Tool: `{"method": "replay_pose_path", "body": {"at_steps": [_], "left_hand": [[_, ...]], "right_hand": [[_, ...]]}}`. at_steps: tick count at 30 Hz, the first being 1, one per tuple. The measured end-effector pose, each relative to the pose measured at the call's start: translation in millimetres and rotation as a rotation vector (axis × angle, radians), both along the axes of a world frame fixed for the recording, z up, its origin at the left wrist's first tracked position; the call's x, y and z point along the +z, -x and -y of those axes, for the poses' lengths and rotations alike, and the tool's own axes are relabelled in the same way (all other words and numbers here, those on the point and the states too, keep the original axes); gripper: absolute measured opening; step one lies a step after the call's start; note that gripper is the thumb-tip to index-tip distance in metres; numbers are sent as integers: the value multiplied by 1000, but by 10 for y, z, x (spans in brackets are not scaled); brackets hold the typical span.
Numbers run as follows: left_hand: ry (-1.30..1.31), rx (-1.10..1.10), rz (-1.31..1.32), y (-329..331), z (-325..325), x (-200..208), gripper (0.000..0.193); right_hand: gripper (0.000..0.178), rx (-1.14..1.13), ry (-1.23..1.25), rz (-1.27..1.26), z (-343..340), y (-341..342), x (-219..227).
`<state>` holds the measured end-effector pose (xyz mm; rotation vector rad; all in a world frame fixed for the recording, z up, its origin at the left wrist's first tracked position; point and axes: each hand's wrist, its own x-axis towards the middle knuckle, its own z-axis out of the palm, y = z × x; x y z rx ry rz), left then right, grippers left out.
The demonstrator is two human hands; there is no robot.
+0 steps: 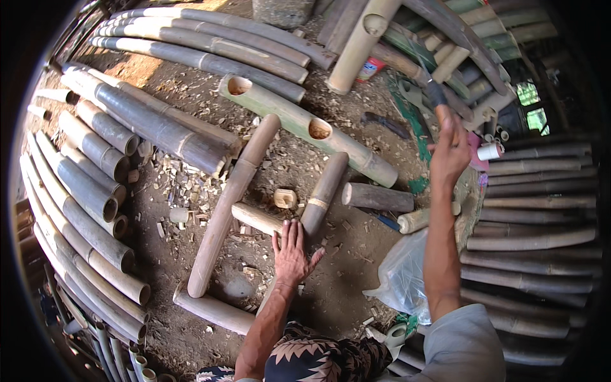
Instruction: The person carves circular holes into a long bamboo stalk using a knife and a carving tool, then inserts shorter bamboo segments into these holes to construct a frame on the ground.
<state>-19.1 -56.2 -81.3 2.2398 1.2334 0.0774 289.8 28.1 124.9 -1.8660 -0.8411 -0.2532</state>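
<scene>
My left hand (294,258) lies with fingers stretched out over the right end of a short, pale bamboo crosspiece (254,218). The crosspiece's left end meets a long bamboo pole (230,207) lying lengthwise on the ground. By my fingertips is a shorter bamboo piece (326,194); whether it joins the crosspiece is hidden. Raised at the right, my right hand (450,149) is closed round the wooden handle of a long-bladed knife (436,92), its thin blade pointing up and away. Beyond lies a greenish bamboo length (286,124) with two holes cut in it.
Bamboo poles (95,248) lie stacked at the left, with another stack (528,242) at the right. Wood chips (181,191) litter the dirt floor. A clear plastic bag (404,270) and a dark-handled tool (385,124) lie at the right. A short bamboo block (377,197) lies nearby.
</scene>
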Motion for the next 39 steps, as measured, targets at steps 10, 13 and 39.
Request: {"method": "replay_pose_path", "body": {"at_steps": [10, 13, 39], "left_hand": [[891, 918, 1372, 437, -851, 1517, 22], [633, 1030, 1214, 1628, -625, 1365, 18], [312, 862, -166, 4344, 1664, 906, 62]], "right_hand": [[45, 793, 194, 8, 1473, 1132, -886], [41, 390, 1342, 347, 1630, -258, -1616], [90, 1264, 890, 524, 1686, 1760, -1418]]}}
